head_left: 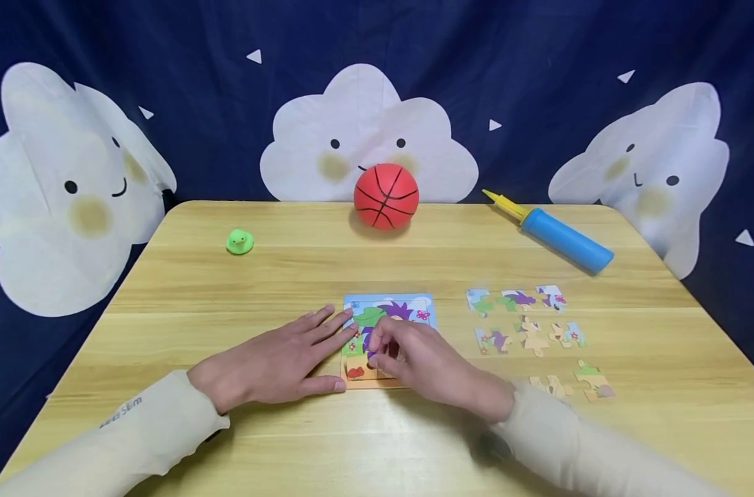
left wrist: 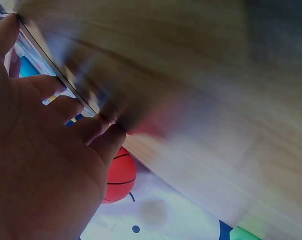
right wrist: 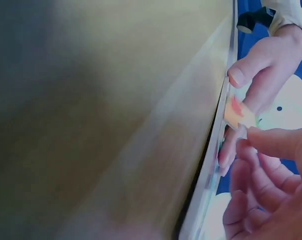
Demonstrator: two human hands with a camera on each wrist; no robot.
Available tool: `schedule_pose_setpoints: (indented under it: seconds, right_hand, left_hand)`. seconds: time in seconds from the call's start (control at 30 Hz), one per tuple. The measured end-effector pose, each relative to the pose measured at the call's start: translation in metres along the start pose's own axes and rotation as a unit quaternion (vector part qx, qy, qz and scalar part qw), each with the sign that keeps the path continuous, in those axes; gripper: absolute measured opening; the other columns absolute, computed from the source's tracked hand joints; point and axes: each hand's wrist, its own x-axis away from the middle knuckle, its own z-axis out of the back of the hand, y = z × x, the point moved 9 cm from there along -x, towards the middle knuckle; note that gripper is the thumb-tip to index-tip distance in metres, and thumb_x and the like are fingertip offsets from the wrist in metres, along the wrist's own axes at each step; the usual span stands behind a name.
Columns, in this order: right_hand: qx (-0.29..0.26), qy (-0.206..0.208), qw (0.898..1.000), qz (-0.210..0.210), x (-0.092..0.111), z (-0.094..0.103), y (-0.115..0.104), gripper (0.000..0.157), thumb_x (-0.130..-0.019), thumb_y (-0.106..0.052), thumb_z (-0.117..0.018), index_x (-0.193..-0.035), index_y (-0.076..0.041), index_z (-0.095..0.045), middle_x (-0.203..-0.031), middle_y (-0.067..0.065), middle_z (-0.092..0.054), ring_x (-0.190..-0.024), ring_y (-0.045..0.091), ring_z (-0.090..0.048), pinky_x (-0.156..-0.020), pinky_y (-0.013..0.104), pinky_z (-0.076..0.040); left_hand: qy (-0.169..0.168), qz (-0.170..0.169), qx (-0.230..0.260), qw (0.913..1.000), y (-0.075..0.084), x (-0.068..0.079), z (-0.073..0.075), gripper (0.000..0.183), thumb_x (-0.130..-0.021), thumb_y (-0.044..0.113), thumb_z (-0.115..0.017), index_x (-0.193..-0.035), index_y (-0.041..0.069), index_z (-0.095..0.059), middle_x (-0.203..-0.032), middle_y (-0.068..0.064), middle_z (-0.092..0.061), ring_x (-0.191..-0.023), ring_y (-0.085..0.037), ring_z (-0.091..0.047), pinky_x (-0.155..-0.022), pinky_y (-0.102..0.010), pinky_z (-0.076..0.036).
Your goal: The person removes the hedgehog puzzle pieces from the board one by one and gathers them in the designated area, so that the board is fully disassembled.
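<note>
A puzzle board with a blue-to-orange border and a printed purple-haired figure lies near the middle of the table. My left hand lies with its fingers straight, fingertips and thumb tip along the board's left edge. Over the board's lower part, my right hand pinches a puzzle piece between thumb and index finger. That piece is orange with a red patch, tilted up in the right wrist view, and shows at the board's lower left corner in the head view. The right hand hides the board's lower right part.
Several loose puzzle pieces lie in rough rows right of the board. Farther back are a green toy duck, a red ball with black lines and a blue-and-yellow hand pump. A dark blue curtain with clouds hangs behind the table.
</note>
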Motion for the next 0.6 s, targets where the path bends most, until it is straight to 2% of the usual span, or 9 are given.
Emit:
schedule_pose_setpoints:
  seconds: [0.1, 0.23, 0.43, 0.6]
  right_hand:
    - [-0.022, 0.013, 1.0, 0.009, 0.006, 0.011, 0.0, 0.012, -0.102, -0.012, -0.079, -0.102, -0.019, -0.069, -0.091, -0.012, -0.069, -0.084, 0.006, -0.061, -0.074, 0.023, -0.057]
    - [-0.039, 0.022, 0.999, -0.022, 0.021, 0.036, 0.012, 0.01, -0.102, -0.016, -0.079, -0.104, -0.021, -0.071, -0.093, -0.012, -0.07, -0.086, 0.01, -0.062, -0.072, 0.023, -0.055]
    - [-0.054, 0.04, 0.996, -0.052, 0.055, 0.077, 0.042, 0.006, -0.102, -0.021, -0.08, -0.104, -0.024, -0.075, -0.098, -0.009, -0.072, -0.091, 0.015, -0.065, -0.077, 0.025, -0.055]
    - [-0.069, 0.034, 0.991, -0.105, 0.087, 0.094, 0.072, 0.004, -0.103, -0.024, -0.079, -0.104, -0.025, -0.075, -0.101, -0.005, -0.073, -0.094, 0.016, -0.066, -0.083, 0.025, -0.056]
  left_hand:
    - [-0.003, -0.003, 0.003, 1.0, 0.001, -0.001, -0.002, 0.085, -0.11, 0.07, -0.045, -0.175, 0.02, -0.025, -0.184, -0.003, -0.017, -0.17, -0.038, -0.016, -0.135, -0.059, -0.026]
    - [-0.003, -0.004, 0.003, 1.0, 0.001, -0.002, -0.003, 0.085, -0.11, 0.07, -0.045, -0.175, 0.021, -0.025, -0.184, -0.003, -0.016, -0.17, -0.038, -0.015, -0.135, -0.058, -0.026]
    - [0.002, -0.002, -0.001, 1.0, 0.001, -0.001, -0.002, 0.084, -0.109, 0.069, -0.047, -0.175, 0.021, -0.026, -0.184, -0.003, -0.018, -0.171, -0.038, -0.015, -0.136, -0.057, -0.026]
    - [0.004, 0.002, -0.001, 1.0, 0.0, -0.001, -0.001, 0.084, -0.109, 0.07, -0.046, -0.175, 0.022, -0.027, -0.184, -0.002, -0.018, -0.171, -0.037, -0.016, -0.135, -0.057, -0.026]
